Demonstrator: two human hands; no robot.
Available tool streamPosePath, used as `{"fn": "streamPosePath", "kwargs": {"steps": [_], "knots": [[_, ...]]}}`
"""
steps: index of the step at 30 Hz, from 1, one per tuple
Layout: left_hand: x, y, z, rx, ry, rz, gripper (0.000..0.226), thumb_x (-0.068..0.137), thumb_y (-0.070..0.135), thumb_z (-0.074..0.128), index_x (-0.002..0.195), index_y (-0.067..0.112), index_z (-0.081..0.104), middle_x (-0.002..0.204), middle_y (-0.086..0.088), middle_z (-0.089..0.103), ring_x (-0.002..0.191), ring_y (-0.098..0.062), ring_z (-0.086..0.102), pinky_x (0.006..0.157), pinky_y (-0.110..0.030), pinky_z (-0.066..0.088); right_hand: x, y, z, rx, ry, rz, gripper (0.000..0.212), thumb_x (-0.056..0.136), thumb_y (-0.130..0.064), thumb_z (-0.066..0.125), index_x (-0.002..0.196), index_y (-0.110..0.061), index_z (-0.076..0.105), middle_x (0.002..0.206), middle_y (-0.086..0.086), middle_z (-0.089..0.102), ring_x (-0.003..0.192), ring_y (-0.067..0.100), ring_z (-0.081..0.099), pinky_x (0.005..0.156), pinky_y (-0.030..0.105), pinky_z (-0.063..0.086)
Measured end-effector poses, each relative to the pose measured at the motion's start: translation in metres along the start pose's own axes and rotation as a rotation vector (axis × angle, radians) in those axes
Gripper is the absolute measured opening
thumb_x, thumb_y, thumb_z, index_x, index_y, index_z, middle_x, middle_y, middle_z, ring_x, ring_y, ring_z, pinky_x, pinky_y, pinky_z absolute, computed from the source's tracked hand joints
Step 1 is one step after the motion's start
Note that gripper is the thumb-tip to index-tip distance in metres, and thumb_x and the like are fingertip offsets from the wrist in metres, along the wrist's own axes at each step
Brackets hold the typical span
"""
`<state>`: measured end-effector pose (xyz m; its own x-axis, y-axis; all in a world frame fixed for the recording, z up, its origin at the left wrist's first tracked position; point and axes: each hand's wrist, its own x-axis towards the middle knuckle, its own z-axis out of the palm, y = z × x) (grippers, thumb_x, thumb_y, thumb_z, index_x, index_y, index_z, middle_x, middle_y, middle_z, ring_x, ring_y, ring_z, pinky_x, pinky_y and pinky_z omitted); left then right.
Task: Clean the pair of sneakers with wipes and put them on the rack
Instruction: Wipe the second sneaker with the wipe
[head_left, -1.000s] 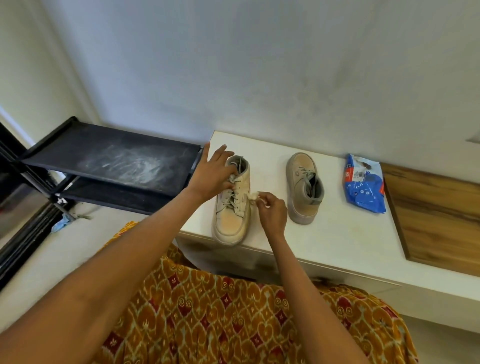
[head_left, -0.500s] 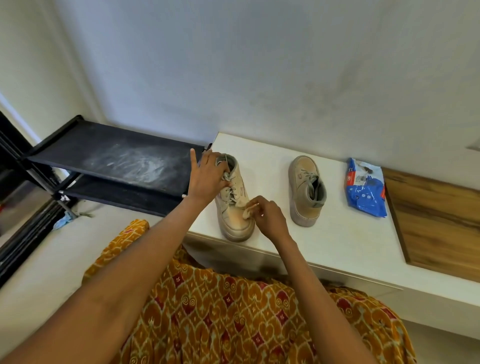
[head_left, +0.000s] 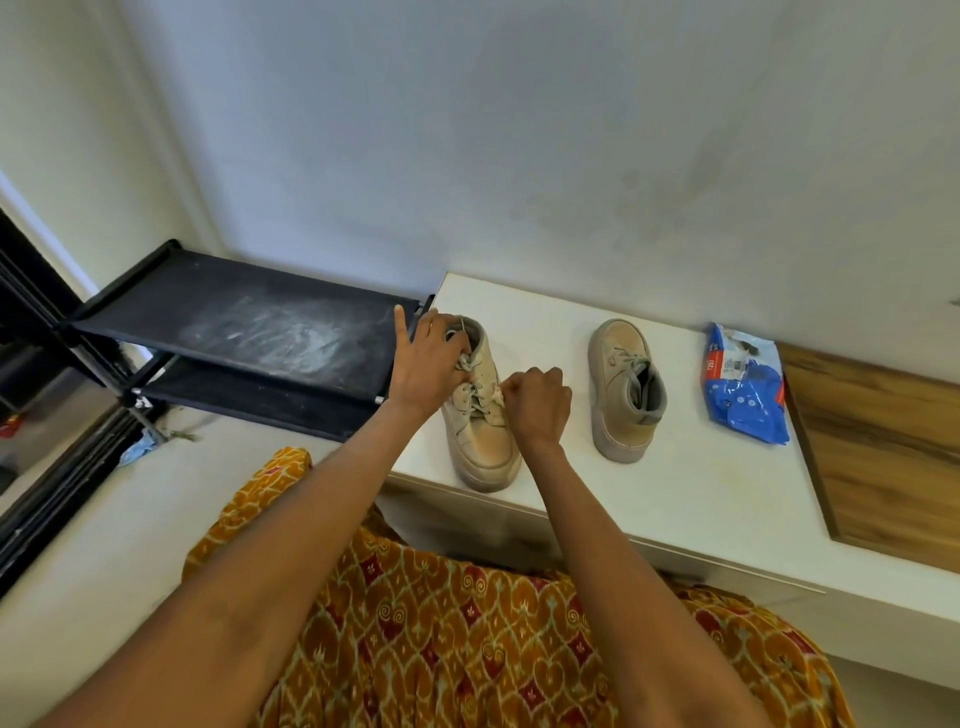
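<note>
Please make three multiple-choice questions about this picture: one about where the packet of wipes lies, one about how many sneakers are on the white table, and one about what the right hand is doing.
1. Where does the blue wipes packet lie?
A. On the black rack
B. On the white table, right of both sneakers
C. On the floor

2. How many sneakers stand on the white table?
A. One
B. Two
C. Three

3. What is the right hand doing?
A. Resting flat and open on the table
B. Lifting the wipes packet
C. Pinching a small wipe against the near sneaker

Answers:
1 B: the packet lies by the wooden panel, past the far sneaker, while the rack holds nothing blue.
2 B: the near sneaker and the far one stand apart on the table.
3 C: its curled fingers hold the wipe at the laces, while the left hand grips the shoe's collar.
</note>
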<state>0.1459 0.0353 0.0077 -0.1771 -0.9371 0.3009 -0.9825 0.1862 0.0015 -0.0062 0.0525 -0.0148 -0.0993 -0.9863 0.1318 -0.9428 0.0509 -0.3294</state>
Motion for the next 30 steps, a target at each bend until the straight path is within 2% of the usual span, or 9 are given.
{"fn": "streamPosePath", "kwargs": {"steps": [4, 10, 14, 17, 20, 22, 25, 30], "knots": [[0.001, -0.001, 0.001, 0.003, 0.009, 0.004, 0.044, 0.074, 0.045, 0.071, 0.105, 0.016, 0.063, 0.122, -0.01, 0.054, 0.129, -0.028, 0.039, 0.11, -0.064, 0.003, -0.015, 0.011, -0.005, 0.109, -0.069, 0.07, 0.019, 0.089, -0.028, 0.059, 0.102, -0.023, 0.073, 0.101, 0.004, 0.068, 0.109, 0.024, 0.047, 0.083, 0.036, 0.037], [0.0, -0.001, 0.001, 0.032, -0.016, -0.02, 0.043, 0.076, 0.048, 0.068, 0.105, 0.017, 0.062, 0.12, -0.008, 0.054, 0.127, -0.027, 0.04, 0.11, -0.064, 0.001, -0.07, 0.026, -0.004, 0.026, -0.044, 0.055, 0.023, 0.092, -0.032, 0.053, 0.107, -0.024, 0.069, 0.098, 0.003, 0.069, 0.097, 0.021, 0.054, 0.078, 0.032, 0.042], [0.0, 0.001, 0.002, 0.011, -0.009, -0.04, 0.042, 0.078, 0.047, 0.066, 0.109, 0.019, 0.061, 0.124, -0.007, 0.052, 0.129, -0.025, 0.037, 0.111, -0.063, 0.0, -0.092, 0.026, -0.002, 0.275, -0.041, 0.193, 0.019, 0.091, -0.03, 0.057, 0.102, -0.019, 0.068, 0.099, 0.0, 0.069, 0.09, 0.017, 0.062, 0.07, 0.028, 0.051], [0.002, 0.001, 0.001, -0.067, -0.055, -0.028, 0.042, 0.079, 0.046, 0.065, 0.113, 0.022, 0.06, 0.134, -0.006, 0.043, 0.135, -0.024, 0.027, 0.11, -0.061, -0.006, -0.086, 0.026, -0.005, 0.415, -0.055, 0.248, 0.016, 0.092, -0.022, 0.058, 0.1, -0.013, 0.068, 0.098, 0.003, 0.07, 0.088, 0.018, 0.064, 0.066, 0.022, 0.044], [0.007, -0.013, -0.003, -0.081, -0.169, 0.094, 0.048, 0.082, 0.049, 0.061, 0.125, 0.028, 0.056, 0.148, -0.003, 0.028, 0.142, -0.026, 0.011, 0.108, -0.061, -0.01, -0.078, 0.026, -0.005, 0.433, -0.044, 0.299, 0.017, 0.093, -0.02, 0.056, 0.102, -0.01, 0.067, 0.101, 0.006, 0.07, 0.089, 0.02, 0.064, 0.067, 0.021, 0.04], [0.009, -0.025, -0.004, -0.028, -0.193, 0.175, 0.047, 0.086, 0.047, 0.058, 0.13, 0.032, 0.052, 0.152, -0.002, 0.023, 0.144, -0.026, 0.007, 0.108, -0.061, -0.011, -0.077, 0.026, -0.002, 0.445, -0.041, 0.309, 0.017, 0.093, -0.019, 0.056, 0.102, -0.01, 0.067, 0.101, 0.006, 0.07, 0.089, 0.02, 0.063, 0.068, 0.021, 0.038], [0.012, -0.037, -0.007, 0.039, -0.137, 0.239, 0.038, 0.086, 0.047, 0.057, 0.12, 0.031, 0.06, 0.149, 0.0, 0.031, 0.143, -0.024, 0.013, 0.109, -0.06, -0.012, -0.071, 0.029, 0.003, 0.502, -0.043, 0.304, 0.017, 0.091, -0.019, 0.058, 0.099, -0.01, 0.07, 0.099, 0.005, 0.07, 0.086, 0.018, 0.061, 0.068, 0.022, 0.037], [0.021, -0.036, -0.019, 0.109, -0.092, 0.242, 0.032, 0.078, 0.049, 0.066, 0.099, 0.025, 0.072, 0.13, 0.001, 0.051, 0.13, -0.022, 0.033, 0.109, -0.054, -0.015, -0.048, 0.035, 0.003, 0.552, -0.117, 0.299, 0.02, 0.088, -0.024, 0.06, 0.098, -0.011, 0.072, 0.095, 0.006, 0.072, 0.089, 0.021, 0.065, 0.07, 0.025, 0.044]]}}
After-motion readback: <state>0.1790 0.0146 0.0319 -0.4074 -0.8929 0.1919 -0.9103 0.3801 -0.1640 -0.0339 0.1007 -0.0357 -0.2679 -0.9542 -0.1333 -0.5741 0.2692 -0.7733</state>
